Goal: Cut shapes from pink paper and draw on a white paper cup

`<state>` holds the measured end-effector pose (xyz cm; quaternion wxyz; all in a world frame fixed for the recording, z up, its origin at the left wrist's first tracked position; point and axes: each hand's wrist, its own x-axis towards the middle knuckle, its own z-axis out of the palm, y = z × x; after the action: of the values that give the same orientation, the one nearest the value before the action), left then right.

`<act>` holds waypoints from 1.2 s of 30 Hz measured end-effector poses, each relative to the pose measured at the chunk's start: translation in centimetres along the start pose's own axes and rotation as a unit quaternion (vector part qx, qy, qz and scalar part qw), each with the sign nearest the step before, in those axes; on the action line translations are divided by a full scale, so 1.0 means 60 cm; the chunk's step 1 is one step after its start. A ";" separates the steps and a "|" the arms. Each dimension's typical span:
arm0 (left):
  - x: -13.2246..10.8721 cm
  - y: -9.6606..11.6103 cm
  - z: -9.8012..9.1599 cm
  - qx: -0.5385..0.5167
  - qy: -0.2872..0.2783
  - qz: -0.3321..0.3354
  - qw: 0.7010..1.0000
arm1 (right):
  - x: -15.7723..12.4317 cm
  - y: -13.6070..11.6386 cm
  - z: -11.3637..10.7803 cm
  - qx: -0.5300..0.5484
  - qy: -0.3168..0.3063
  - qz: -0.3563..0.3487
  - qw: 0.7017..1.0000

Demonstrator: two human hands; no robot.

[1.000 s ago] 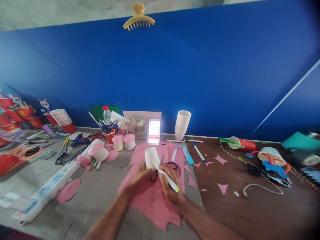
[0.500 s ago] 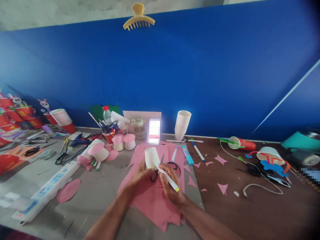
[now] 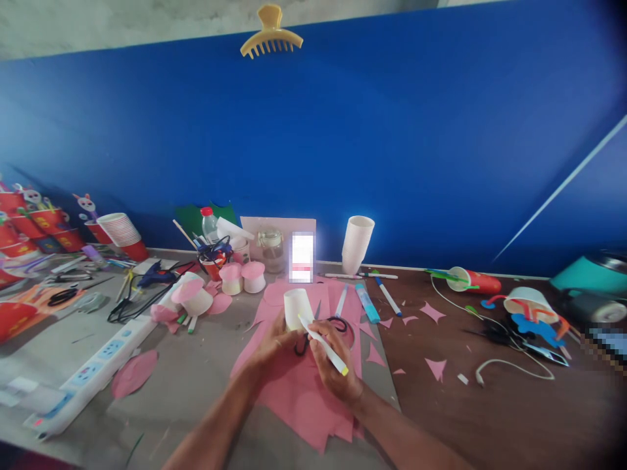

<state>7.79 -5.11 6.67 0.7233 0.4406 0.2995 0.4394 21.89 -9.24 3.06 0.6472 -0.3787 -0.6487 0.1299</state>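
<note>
A white paper cup [image 3: 296, 308] is gripped in my left hand [image 3: 275, 343], tilted, with its lower part hidden by the fingers. My right hand [image 3: 333, 359] is closed round a white marker [image 3: 327, 349] with a yellow end, and its tip is at the cup's side. Below both hands lie pink paper sheets [image 3: 298, 405]. Black-handled scissors [image 3: 301, 344] rest on the paper, partly covered by my right hand. Just beyond the fingers on the right are another pair of dark scissor handles [image 3: 339, 321] and a white marker [image 3: 341, 301].
A white cup stack [image 3: 357, 243] stands at the back. Pink-topped cups [image 3: 253, 279] and a power strip [image 3: 98, 369] are on the left. A light-blue glue tube [image 3: 367, 303], pink scraps [image 3: 435, 369] and a red cup [image 3: 482, 282] lie to the right.
The marker and my right hand have shifted very slightly left at the cup. Both holds are the same, and the cup has hardly moved.
</note>
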 end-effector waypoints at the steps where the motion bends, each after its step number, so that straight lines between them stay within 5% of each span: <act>1: 0.000 0.000 0.000 0.002 0.001 -0.001 1.000 | 0.001 0.000 -0.001 -0.004 -0.005 -0.006 1.000; 36: 0.012 -0.013 -0.017 -0.016 -0.003 0.018 1.000 | 0.005 -0.006 -0.009 0.014 -0.033 0.012 0.999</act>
<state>7.58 -4.25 5.46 0.7230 0.4360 0.2820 0.4557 22.32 -9.45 3.61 0.6290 -0.3729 -0.6635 0.1585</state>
